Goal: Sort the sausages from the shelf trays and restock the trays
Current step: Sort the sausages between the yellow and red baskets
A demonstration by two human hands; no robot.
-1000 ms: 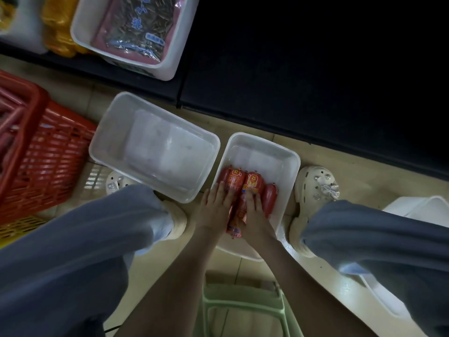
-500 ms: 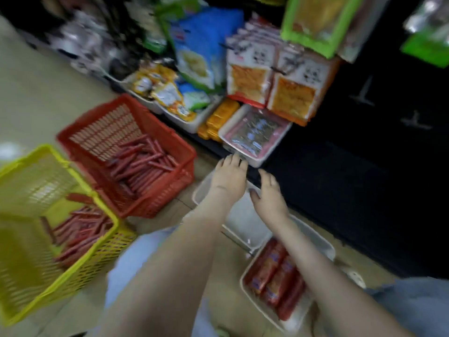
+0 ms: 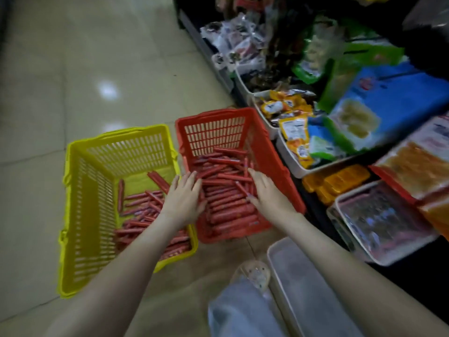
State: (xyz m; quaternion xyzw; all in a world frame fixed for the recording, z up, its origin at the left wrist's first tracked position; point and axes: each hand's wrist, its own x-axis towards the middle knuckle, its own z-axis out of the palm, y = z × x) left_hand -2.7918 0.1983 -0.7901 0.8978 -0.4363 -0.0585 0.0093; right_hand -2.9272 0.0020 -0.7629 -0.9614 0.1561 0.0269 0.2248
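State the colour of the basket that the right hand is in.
Red. The basket shows best in the head view.

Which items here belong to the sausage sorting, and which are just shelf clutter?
Job: red plastic basket, yellow plastic basket, red stick sausages in both, white plastic tray, left hand, right hand.
Lying about: blue snack bag, orange packs, yellow snack packets.
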